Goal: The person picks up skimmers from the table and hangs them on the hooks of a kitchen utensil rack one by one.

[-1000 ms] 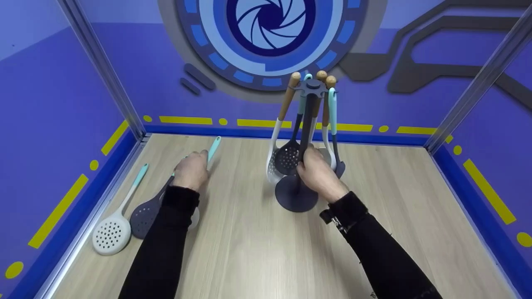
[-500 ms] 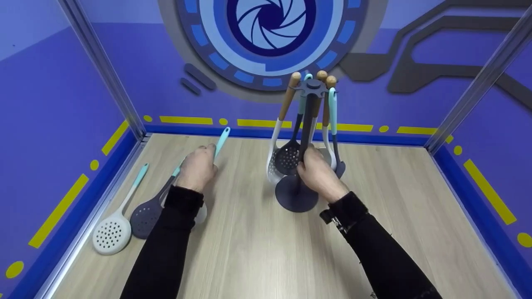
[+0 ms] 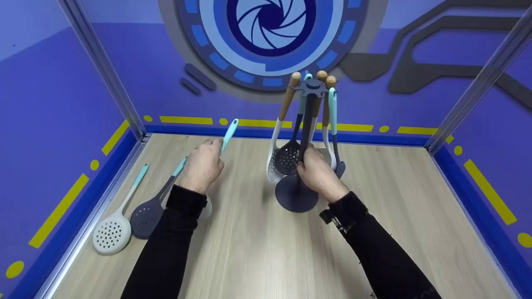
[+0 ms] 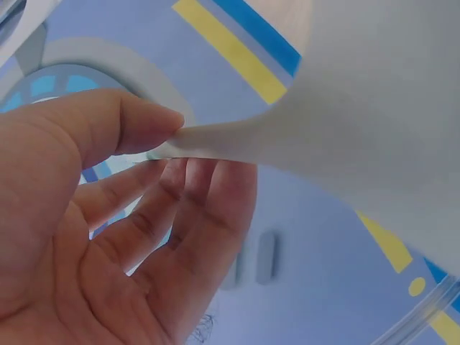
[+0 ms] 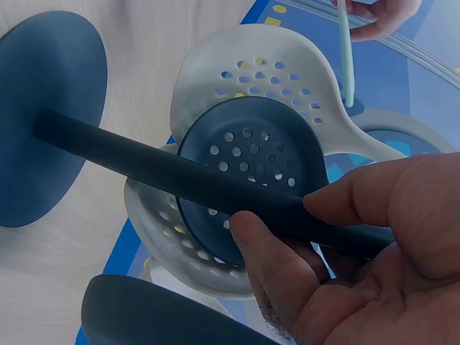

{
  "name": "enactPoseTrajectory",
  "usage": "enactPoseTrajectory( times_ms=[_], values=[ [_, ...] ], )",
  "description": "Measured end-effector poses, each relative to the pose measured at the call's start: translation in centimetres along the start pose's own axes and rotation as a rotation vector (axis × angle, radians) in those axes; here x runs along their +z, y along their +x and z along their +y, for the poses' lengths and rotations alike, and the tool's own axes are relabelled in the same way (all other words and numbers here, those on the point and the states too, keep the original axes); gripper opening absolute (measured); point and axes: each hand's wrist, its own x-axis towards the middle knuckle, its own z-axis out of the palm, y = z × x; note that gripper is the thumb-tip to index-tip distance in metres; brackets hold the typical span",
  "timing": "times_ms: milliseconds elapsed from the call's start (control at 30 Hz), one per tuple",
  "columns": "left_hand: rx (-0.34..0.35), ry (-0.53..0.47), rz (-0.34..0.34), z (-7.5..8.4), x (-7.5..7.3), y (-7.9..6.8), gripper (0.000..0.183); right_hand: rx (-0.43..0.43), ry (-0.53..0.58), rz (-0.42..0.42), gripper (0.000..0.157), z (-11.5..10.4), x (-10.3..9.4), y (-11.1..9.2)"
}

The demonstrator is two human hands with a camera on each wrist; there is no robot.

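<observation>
In my left hand (image 3: 203, 165) I hold a pale kitchen utensil (image 4: 374, 122) with a mint handle, thumb and fingers pinching its narrow neck in the left wrist view. Its broad, smooth head is mostly hidden behind my wrist in the head view. My right hand (image 3: 319, 171) grips the dark pole of a utensil stand (image 3: 296, 201), low down above the round base. A dark skimmer (image 5: 251, 154) hangs right behind the pole. Beside it hangs a pale skimmer (image 5: 251, 61) with a wooden handle, along with several other utensils.
A pale skimmer (image 3: 111, 236) and a dark slotted utensil (image 3: 146, 218), both with mint handles, lie at the left of the wooden table (image 3: 266, 253). Blue panels (image 3: 232, 104) enclose the back and sides, with metal posts (image 3: 106, 70) at the corners.
My left hand has moved right and away from me with the pale utensil, uncovering more of the dark slotted utensil's handle. My right hand and the stand have stayed put.
</observation>
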Motion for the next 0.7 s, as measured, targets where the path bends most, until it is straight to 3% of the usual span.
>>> enactPoseTrajectory(
  times_ms=[700],
  values=[
    [0.064, 0.011, 0.110, 2.5, -1.8, 0.0, 0.047, 0.031, 0.023, -0.022, 0.038, 0.0, 0.0, 0.2]
  ],
)
